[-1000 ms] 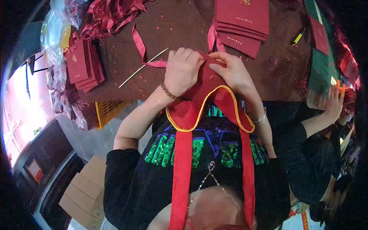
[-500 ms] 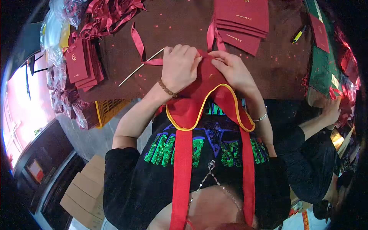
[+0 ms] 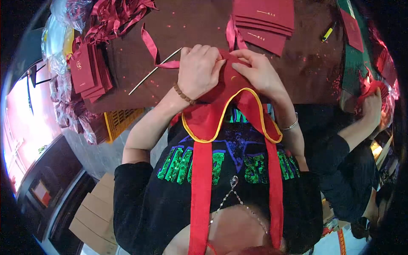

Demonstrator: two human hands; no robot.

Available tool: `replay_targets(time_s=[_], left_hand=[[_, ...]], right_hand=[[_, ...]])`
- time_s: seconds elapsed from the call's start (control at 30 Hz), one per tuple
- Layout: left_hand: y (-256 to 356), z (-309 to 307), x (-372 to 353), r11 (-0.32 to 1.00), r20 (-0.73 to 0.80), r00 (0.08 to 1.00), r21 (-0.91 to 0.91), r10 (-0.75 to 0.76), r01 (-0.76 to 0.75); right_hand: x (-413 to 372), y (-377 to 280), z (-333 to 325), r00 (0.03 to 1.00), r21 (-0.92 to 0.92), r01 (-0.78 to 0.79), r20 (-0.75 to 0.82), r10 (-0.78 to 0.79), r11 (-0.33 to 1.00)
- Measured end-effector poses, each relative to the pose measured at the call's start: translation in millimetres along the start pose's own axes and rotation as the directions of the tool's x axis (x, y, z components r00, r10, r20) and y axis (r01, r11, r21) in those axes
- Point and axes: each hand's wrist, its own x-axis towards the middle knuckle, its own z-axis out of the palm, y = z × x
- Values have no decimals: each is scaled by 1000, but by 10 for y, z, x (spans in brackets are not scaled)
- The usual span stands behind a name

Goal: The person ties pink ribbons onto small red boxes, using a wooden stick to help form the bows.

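Observation:
My left hand is closed at the upper end of a dark red piece, with a thin pale stick slanting out to its left. A pink-red ribbon runs from the table to this hand. My right hand pinches the same piece from the other side, thumb and fingers bent. What lies between the fingertips is mostly hidden. Below my hands hangs a red apron with yellow trim. More ribbon lies just beyond my right hand.
Dark red cards are stacked at the back of the brown table. More cards and a ribbon heap lie left. A yellow marker is on the right, near a co-worker's hand. A yellow crate stands below.
My hands remain on the dark red piece with almost no movement. The co-worker's hand at the right has risen and now holds red material higher up. The view has shifted slightly.

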Motion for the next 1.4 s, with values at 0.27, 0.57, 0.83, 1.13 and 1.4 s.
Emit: replay_targets(time_s=[0.27, 0.57, 0.83, 1.13, 1.4], left_hand=[[0, -82, 34, 999, 94, 996, -41, 2, 1], [-64, -152, 106, 983, 201, 968, -81, -147, 166], [-110, -204, 143, 992, 246, 964, -43, -105, 119], [-132, -168, 101, 989, 119, 990, -116, -79, 93], [-131, -111, 17, 996, 134, 991, -84, -24, 35]], right_hand=[[14, -24, 25, 999, -74, -8, -36, 5, 997], [2, -109, 4, 999, -112, -15, -43, 10, 994], [76, -46, 38, 1000, -194, -2, -5, 1, 981], [59, -129, 39, 997, -208, -35, -72, 20, 977], [83, -26, 47, 998, -217, 30, -44, -41, 976]])
